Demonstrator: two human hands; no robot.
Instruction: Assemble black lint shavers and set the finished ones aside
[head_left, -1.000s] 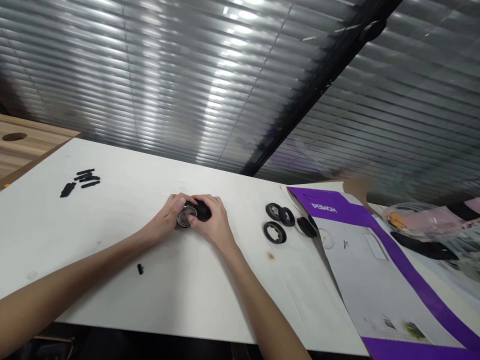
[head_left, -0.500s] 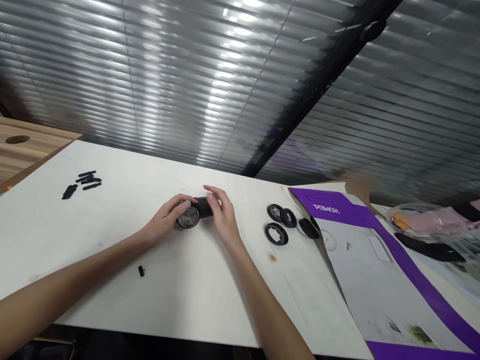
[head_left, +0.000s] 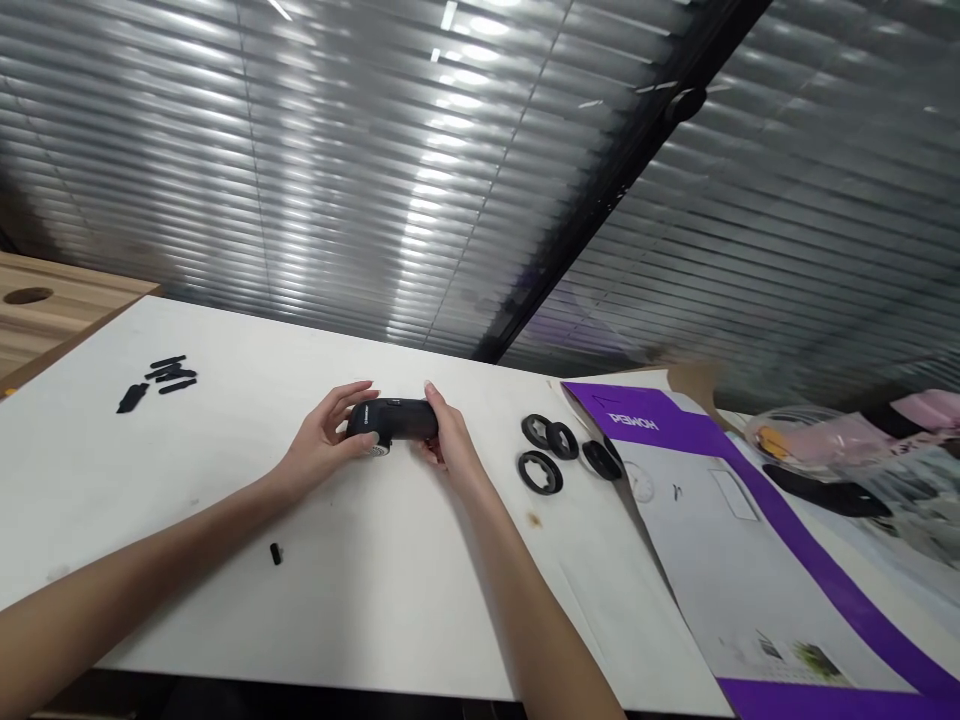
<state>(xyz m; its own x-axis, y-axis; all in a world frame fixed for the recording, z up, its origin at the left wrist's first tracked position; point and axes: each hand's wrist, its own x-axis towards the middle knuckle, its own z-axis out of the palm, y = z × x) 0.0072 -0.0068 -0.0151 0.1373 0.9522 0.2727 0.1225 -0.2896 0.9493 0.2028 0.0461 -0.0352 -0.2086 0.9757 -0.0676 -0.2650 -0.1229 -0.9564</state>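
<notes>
A black handheld device (head_left: 401,418) with small light lettering lies crosswise between my hands over the white table (head_left: 225,440). My left hand (head_left: 319,437) grips its head end, thumb in front and fingers behind. Part of a perforated metal disc (head_left: 379,450) shows beneath that end, facing down and toward me. Wrapped round the other end is my right hand (head_left: 452,437), its thumb on top and its fingers partly hidden underneath.
Several flat black pieces (head_left: 171,374) lie at the far left, and a small black part (head_left: 276,553) nearer me. Black rings (head_left: 540,472) sit to the right, beside a purple and white bag (head_left: 690,520). Slatted blinds (head_left: 337,170) stand behind the table.
The device has been turned, so its perforated disc now faces mostly downward and its lettered side shows. My right hand has closed round its end.
</notes>
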